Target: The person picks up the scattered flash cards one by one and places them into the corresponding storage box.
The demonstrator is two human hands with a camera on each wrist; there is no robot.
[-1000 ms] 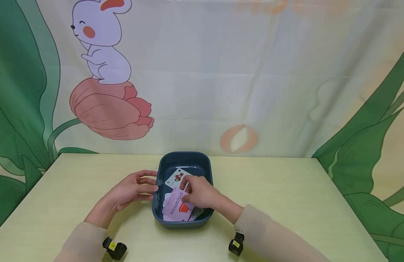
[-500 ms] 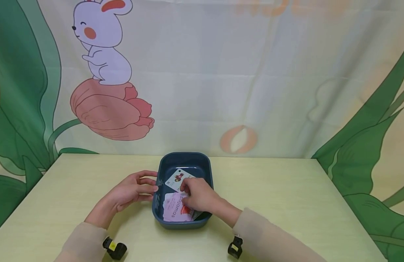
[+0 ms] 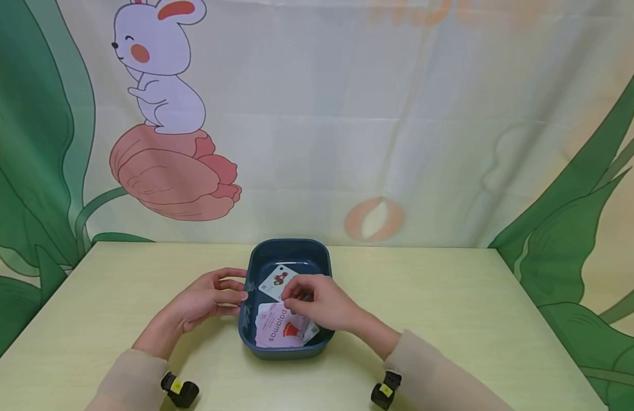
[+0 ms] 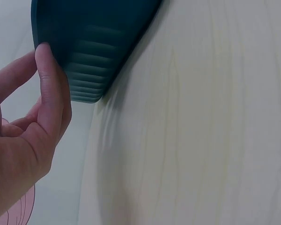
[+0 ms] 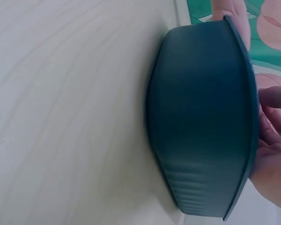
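Observation:
A dark blue plastic bin (image 3: 288, 354) stands on the table, its ribbed side visible in the left wrist view. Inside lie a white card (image 3: 276, 282) with a small picture and a purple card (image 3: 273, 331) reading "pajamas" on top of other cards. My left hand (image 3: 210, 295) touches the bin's left side with its fingertips, the fingers loosely bent. Over the bin is my right hand (image 3: 319, 299), fingers loosely curled, with no card visible in them. Its fingertips hover by the upper edge of the purple card; whether they touch it is hard to see.
The pale wood-grain table (image 3: 440, 319) reaches back to a printed cloth backdrop (image 3: 296, 125) with a rabbit and flowers. A small black wrist camera (image 3: 180, 390) sits at the left sleeve, and another black camera (image 3: 386, 390) at the right one.
The purple card has turned slightly and settled onto the cards below. My right hand has let go of it and lifted a little. My left hand stays in place.

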